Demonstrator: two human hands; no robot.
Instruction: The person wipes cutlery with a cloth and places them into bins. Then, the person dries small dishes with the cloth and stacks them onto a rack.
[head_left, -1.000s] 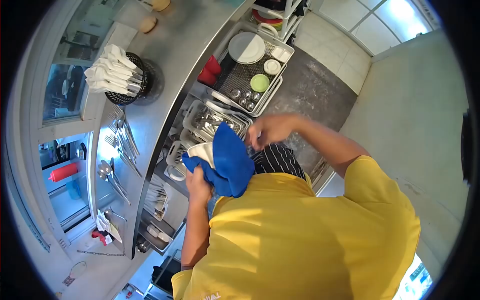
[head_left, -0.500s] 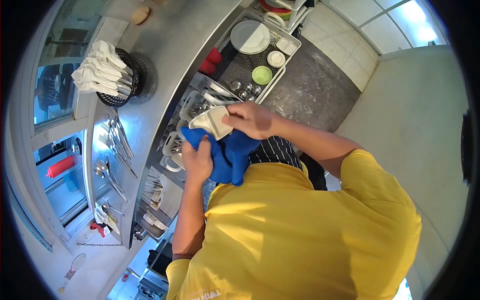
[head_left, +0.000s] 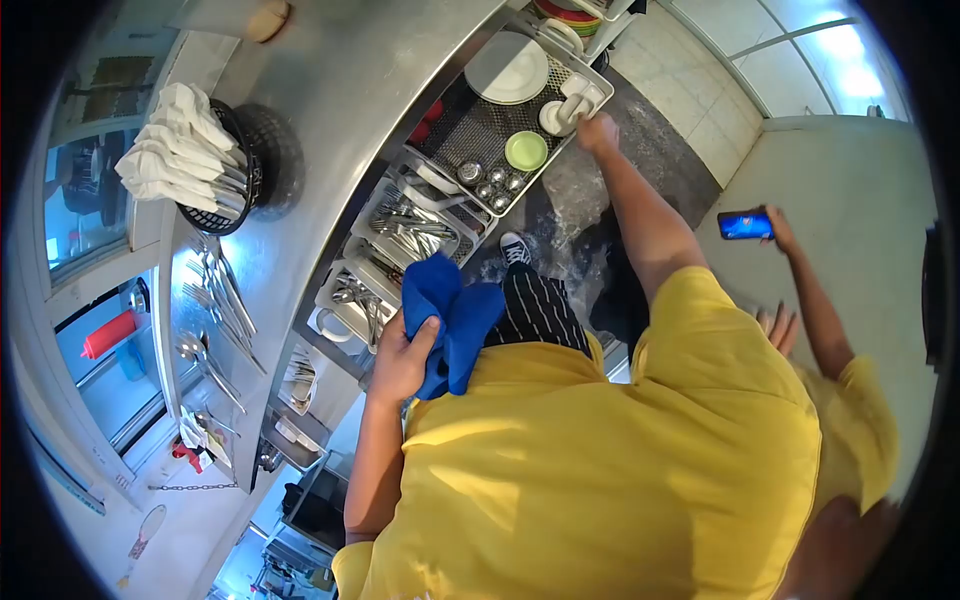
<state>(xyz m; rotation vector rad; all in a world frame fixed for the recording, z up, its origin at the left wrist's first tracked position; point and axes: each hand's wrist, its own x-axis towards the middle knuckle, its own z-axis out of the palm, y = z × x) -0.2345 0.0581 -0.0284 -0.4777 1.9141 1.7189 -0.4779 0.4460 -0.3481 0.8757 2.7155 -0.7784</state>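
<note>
My left hand (head_left: 402, 362) is closed around a crumpled blue cloth (head_left: 447, 320), held in front of my apron. My right hand (head_left: 598, 134) reaches out to the near corner of the mesh rack. Its fingers are closed on the edge of a small white divided dish (head_left: 574, 107), which is tilted over other white dishes there. A round white dish (head_left: 551, 117) sits beside it. In the same rack are a green bowl (head_left: 526, 151), large white plates (head_left: 507, 68) and several small metal-topped shakers (head_left: 489, 190).
Bins of cutlery (head_left: 408, 228) stand below the steel counter (head_left: 340, 100). On the counter are loose forks (head_left: 218, 290), spoons (head_left: 205, 350) and a black basket (head_left: 222, 212) of napkin-wrapped cutlery. At right, another person in yellow holds a phone (head_left: 746, 226).
My right hand has carried the white divided dish away from the cloth to the rack corner. The left hand keeps the cloth. Another person with a phone has come into view at right.
</note>
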